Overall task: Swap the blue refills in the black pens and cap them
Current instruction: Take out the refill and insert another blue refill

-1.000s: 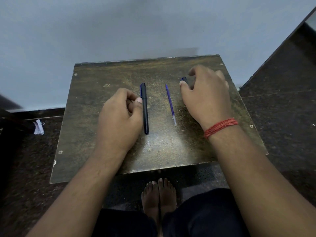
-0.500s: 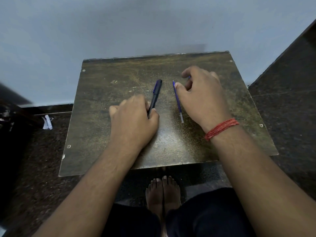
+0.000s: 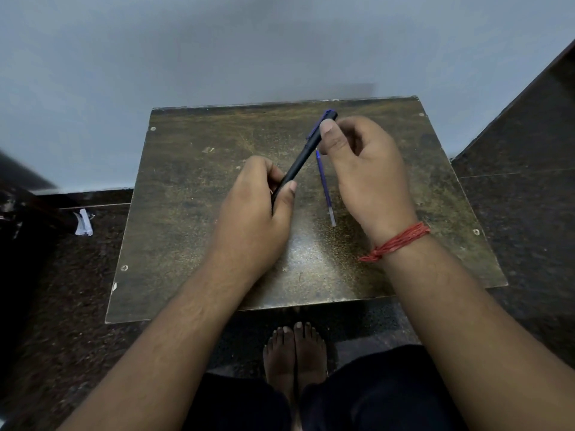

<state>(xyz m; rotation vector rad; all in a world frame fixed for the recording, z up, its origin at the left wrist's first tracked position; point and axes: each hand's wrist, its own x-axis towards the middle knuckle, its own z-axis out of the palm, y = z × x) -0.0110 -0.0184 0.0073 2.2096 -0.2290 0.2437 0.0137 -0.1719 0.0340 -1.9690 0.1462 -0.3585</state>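
Note:
A black pen (image 3: pixel 303 155) with a blue clip slants above the small dark table (image 3: pixel 193 197), its clip end pointing up and to the right. My left hand (image 3: pixel 258 213) grips its lower end. My right hand (image 3: pixel 364 169) pinches its upper end between thumb and fingers. A loose blue refill (image 3: pixel 325 189) with a clear tip lies on the table between my hands, partly hidden under my right thumb. I cannot see a second pen; my right hand may cover it.
The table stands against a pale wall, with dark stone floor on both sides. A scrap of white paper (image 3: pixel 83 222) lies on the floor at the left. My bare feet (image 3: pixel 294 353) show below the table's near edge.
My left hand has lifted the black pen off the table and tilted it to the right. My right hand has left its spot on the table and taken the pen's upper end.

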